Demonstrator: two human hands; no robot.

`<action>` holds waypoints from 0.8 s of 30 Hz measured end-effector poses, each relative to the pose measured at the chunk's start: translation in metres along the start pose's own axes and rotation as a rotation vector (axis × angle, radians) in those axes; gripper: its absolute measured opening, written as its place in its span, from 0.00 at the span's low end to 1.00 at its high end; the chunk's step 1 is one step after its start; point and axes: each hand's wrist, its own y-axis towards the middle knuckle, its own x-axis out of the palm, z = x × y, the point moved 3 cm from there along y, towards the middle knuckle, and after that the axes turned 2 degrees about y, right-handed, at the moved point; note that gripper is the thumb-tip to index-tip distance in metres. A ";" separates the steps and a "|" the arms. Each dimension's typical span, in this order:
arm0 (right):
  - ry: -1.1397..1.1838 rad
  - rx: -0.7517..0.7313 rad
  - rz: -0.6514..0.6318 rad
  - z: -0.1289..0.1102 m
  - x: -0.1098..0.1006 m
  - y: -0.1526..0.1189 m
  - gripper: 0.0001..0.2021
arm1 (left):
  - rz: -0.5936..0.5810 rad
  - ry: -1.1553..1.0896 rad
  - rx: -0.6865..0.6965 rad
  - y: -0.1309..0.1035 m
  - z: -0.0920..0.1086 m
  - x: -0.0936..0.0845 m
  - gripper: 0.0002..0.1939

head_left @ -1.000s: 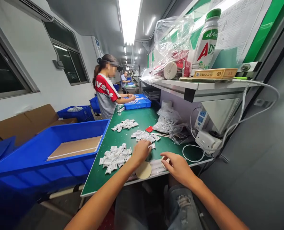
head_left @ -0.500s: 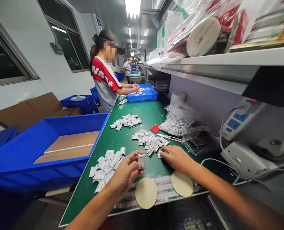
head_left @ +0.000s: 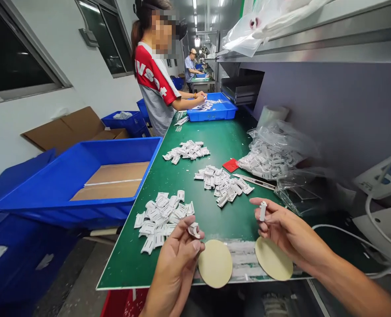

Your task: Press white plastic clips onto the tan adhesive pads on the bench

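My left hand (head_left: 178, 253) is closed on a small white plastic part (head_left: 194, 230), just left of a round cream disc (head_left: 215, 264). Between the thumb and fingers of my right hand (head_left: 281, 224) another white part (head_left: 263, 211) stands upright, above a second cream disc (head_left: 274, 259). White parts lie in three piles on the green table: a near left pile (head_left: 162, 218), a middle pile (head_left: 223, 185) and a farther pile (head_left: 187, 151). A clear bag (head_left: 271, 154) of similar parts rests at the right, beside a red square (head_left: 230, 165) and a metal-coloured cutter (head_left: 255, 181).
A large blue bin (head_left: 63, 207) with cardboard inside stands left of the table. At the far end a person in a red and grey shirt (head_left: 156, 88) handles parts in a blue tray (head_left: 212, 115). White cables (head_left: 344, 237) and a power strip (head_left: 387, 176) are at the right.
My right hand has lifted a white part off the table beside the middle pile. My left hand has turned its part. The camera view has shifted, with the shelf now higher.
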 end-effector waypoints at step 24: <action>-1.484 -0.814 -0.084 0.023 -0.022 -0.060 0.08 | -0.380 1.629 1.105 -0.015 -0.007 0.001 0.11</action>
